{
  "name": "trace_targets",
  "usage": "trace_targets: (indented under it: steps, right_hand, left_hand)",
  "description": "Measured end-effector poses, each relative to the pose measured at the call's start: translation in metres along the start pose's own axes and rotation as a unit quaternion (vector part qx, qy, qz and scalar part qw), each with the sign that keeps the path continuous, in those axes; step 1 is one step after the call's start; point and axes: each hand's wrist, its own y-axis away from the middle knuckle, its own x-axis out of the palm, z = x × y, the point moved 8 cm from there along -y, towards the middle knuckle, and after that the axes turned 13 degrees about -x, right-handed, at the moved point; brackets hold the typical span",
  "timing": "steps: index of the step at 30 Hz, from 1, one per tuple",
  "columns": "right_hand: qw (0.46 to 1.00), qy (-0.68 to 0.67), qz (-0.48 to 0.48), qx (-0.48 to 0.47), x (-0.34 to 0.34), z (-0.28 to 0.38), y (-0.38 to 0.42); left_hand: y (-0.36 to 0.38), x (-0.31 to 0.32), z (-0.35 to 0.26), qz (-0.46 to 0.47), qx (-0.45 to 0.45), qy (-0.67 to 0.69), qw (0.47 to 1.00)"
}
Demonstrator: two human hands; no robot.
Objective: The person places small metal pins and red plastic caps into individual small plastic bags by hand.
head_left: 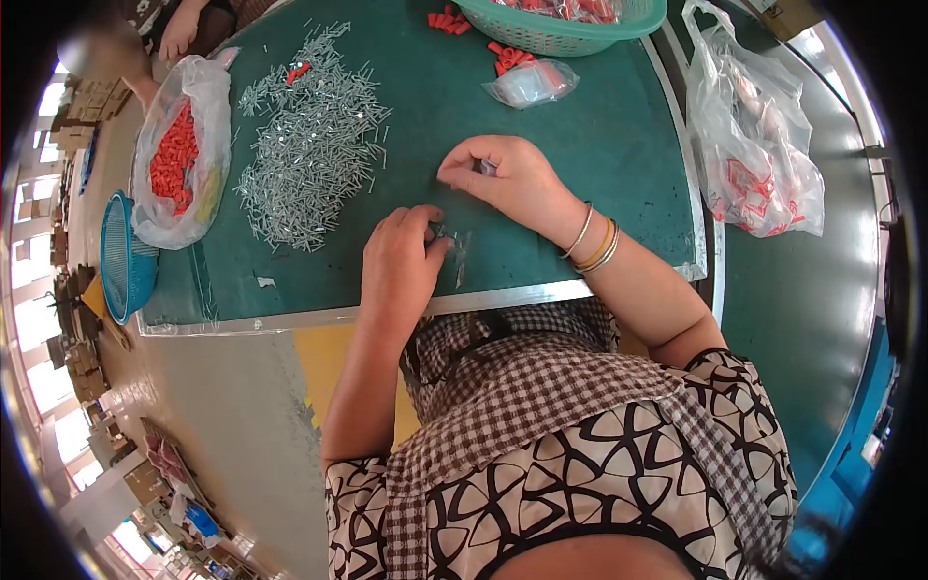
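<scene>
Left hand [398, 256]: bent over the near part of the green table [570, 193], thumb and fingers closed on clear plastic film [460, 261].
Right hand [512, 184]: raised just beyond and to the right; fingers curled, with a small greyish glimpse inside the curl; whether gripping anything, cannot tell.
Clear film: at the left fingertips, partly hidden by the fingers, trailing toward the table's metal edge [570, 292].
Step in hand: by judgement, handling of small clear packaging between both hands.
Next move: by judgement, calls for a steady left pinch and a controlled right-hand approach to the film.
Left of the hands: heap of metal screws [309, 159], with a few red pieces on top; farther left, white bag [215, 116] of red plugs [177, 159] and blue basket [118, 259].
Far side: filled clear packet [532, 85] beside loose red plugs [507, 58], near green basket [570, 39].
Beyond the right edge: white carrier bag [764, 135].
Far left corner: another person's hand [180, 33].
Obstruction: none visible between the hands; screw heap near the left hand, limiting leftward room.
</scene>
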Motion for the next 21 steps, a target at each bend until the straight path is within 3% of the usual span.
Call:
trace_targets:
  steps: [4,7,10,13,16,20,21]
  right_hand:
    - [0.997,0.01,0.065,-0.04,0.01,0.005,0.002]
    - [0.993,-0.009,0.1,-0.065,0.021,0.011,0.005]
    - [0.983,-0.093,0.145,0.069,0.031,0.001,0.013]
    - [0.981,-0.135,0.114,0.084,0.029,-0.002,0.013]
    - [0.979,-0.185,0.062,0.053,0.024,0.001,0.01]
    - [0.979,-0.195,0.045,0.05,0.022,0.009,0.01]
    - [0.978,-0.195,0.047,0.047,0.023,0.009,0.01]
  left_hand:
    - [0.0,-0.007,0.012,-0.042,-0.028,0.152,0.987]
    - [0.006,-0.025,0.004,-0.116,0.018,0.149,0.982]
    - [0.01,-0.037,-0.01,-0.159,0.096,0.078,0.979]
    - [0.01,-0.044,-0.015,-0.165,0.094,0.132,0.973]
    - [0.005,-0.042,0.012,-0.112,-0.013,0.388,0.915]
    - [0.008,-0.027,0.024,-0.011,-0.11,0.447,0.887]
    - [0.009,-0.028,0.024,-0.031,-0.13,0.439,0.888]
